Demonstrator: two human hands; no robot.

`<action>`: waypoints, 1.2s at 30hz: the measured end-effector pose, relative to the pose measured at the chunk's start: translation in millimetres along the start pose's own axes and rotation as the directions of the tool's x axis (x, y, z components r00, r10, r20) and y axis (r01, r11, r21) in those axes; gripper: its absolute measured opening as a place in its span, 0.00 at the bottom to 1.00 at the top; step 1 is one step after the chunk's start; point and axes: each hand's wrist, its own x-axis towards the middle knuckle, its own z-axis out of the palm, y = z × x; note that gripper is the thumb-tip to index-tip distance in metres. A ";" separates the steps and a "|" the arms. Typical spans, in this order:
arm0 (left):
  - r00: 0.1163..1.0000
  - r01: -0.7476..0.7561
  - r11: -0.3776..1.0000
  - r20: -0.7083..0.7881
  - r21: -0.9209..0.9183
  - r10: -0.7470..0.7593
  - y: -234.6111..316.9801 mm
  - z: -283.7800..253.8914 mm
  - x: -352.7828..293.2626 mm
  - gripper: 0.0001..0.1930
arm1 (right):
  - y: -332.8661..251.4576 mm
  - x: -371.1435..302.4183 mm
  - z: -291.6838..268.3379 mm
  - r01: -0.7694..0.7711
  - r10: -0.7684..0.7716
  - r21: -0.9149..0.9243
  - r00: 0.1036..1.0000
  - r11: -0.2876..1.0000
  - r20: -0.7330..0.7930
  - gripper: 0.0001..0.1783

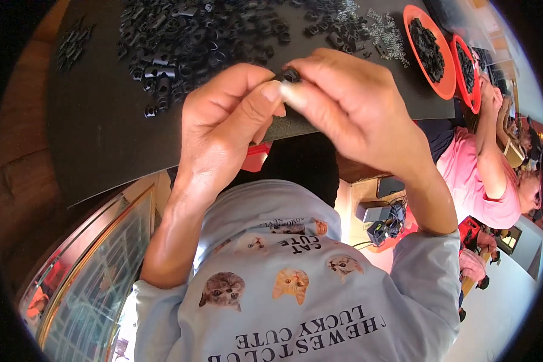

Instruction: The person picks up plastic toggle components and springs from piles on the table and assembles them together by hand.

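Both hands meet above the near edge of the dark table (114, 145). My right hand (359, 108) is closed, with a small black cord-lock part (291, 75) pinched between thumb and index finger. My left hand (214, 123) is closed as well, its thumb tip pressed against the index finger and close to the right thumb. Whatever the left fingertips hold is hidden. Beyond the hands lies a wide heap of black plastic cord-lock pieces (181, 42), several of them barrel-shaped with holes. Small metal springs (387, 37) are spread out to the right of the heap.
An orange-red bowl (446, 90) of small black parts stands at the table's right, with a red bowl (475, 104) beside it. A small group of thin black pieces (73, 45) lies far left. At right, a person in pink (482, 175) works with raised hands.
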 end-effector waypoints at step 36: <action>0.993 0.089 0.996 0.077 0.029 -0.091 2.1 -4.9 -4.1 0.13 | -4.3 -4.2 14.7 0.174 -0.249 -0.398 0.957 0.901 -0.147 0.19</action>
